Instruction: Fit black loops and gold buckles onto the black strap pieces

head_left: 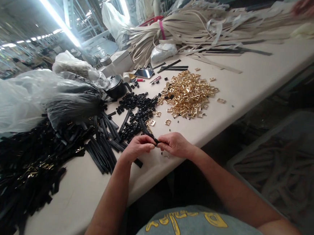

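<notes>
Near the table's front edge, my left hand point(139, 147) and my right hand point(174, 144) meet, both with fingers pinched on a black strap point(145, 128). The strap reaches up and away from my left fingers; its near end lies between the fingertips of both hands. Whether a small part sits on that end is hidden. Just beyond my hands is a pile of small black loops point(136, 105). A heap of gold buckles point(188, 93) lies farther right, with a few loose ones around it. Cut black straps point(101, 154) lie to the left of my left hand.
Finished-looking black straps with gold pieces point(27, 179) form a large pile at left, beside plastic bags point(39, 93). A black pot point(116, 86), a phone point(144, 73) and bundled beige strips point(180, 23) stand farther back. A crate point(278, 163) is at right. Another person's hand point(309, 6) shows top right.
</notes>
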Tool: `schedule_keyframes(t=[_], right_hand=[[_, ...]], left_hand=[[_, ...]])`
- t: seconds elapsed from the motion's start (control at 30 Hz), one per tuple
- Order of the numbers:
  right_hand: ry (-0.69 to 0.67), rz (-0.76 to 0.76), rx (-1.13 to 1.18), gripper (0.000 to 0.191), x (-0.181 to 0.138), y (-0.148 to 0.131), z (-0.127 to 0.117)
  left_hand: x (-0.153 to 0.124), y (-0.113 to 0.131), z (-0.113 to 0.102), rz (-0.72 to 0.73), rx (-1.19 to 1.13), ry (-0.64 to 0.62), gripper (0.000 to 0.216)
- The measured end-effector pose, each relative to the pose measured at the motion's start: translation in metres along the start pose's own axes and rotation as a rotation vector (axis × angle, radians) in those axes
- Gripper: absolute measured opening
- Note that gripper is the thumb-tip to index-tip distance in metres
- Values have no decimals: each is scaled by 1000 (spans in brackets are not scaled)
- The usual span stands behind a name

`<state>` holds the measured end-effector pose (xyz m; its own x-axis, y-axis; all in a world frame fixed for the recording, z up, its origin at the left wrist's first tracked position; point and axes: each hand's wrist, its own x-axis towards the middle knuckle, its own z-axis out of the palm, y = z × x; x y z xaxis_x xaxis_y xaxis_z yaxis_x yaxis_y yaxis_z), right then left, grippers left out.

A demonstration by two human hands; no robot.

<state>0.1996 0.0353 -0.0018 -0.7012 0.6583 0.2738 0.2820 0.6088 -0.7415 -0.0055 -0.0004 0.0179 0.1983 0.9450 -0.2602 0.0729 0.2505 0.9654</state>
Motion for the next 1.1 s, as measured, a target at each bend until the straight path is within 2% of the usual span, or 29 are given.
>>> schedule_keyframes(t=[0.1, 0.23, 0.3, 0.43, 0.6, 0.73, 0.9, 1.1], right_hand=[[13, 15, 1, 20, 0, 0, 0], [66, 83, 54, 24, 1, -1, 0], [87, 109, 61, 23, 2, -1, 0], [105, 140, 51, 22, 2, -2, 2], [80, 149, -5, 23, 2, -5, 2], [92, 174, 81, 21, 2, -2, 2], [88, 191, 272, 18, 4, 5, 5], [103, 198, 314, 18, 6, 6, 6]], left_hand=[[0, -1, 4, 24, 6, 36, 20], [2, -5, 15, 159, -64, 260, 23], [2, -6, 19, 195, -79, 323, 23], [2, -10, 19, 257, 9, 342, 21], [2, -11, 15, 416, 245, 310, 14], [3, -14, 16, 507, 340, 292, 14], [6, -16, 20, 542, 394, 376, 17], [4, -13, 27, 667, 603, 441, 10]])
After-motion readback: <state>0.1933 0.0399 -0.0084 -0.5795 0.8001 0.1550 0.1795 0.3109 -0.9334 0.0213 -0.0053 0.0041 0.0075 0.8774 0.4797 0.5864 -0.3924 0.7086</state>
